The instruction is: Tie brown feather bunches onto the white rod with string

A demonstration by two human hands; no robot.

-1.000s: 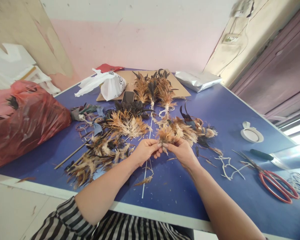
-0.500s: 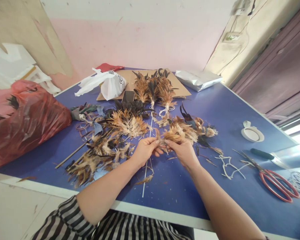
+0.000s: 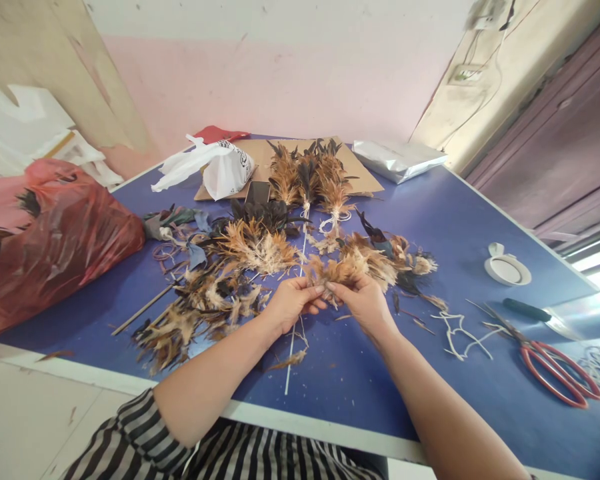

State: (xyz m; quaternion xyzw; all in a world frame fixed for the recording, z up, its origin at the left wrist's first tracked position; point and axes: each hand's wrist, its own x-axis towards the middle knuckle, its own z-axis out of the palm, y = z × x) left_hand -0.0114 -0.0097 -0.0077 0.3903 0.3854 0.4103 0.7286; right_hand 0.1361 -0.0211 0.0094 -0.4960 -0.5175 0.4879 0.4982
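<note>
Fingers: left hand (image 3: 291,303) and right hand (image 3: 364,303) pinch one small feather bunch (image 3: 336,270), tips meeting, frame centre.
Containers: red bag (image 3: 55,240), left edge, dark feathers inside; white bag (image 3: 220,170), contents unclear.

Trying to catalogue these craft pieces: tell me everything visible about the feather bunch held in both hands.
The feather bunch is a small tuft of tan, brown and cream feathers, wispy, fanning away from the person. Its quill end is pinched between the fingertips of the left hand and right hand, over the blue table. Any binding is hidden.
</note>
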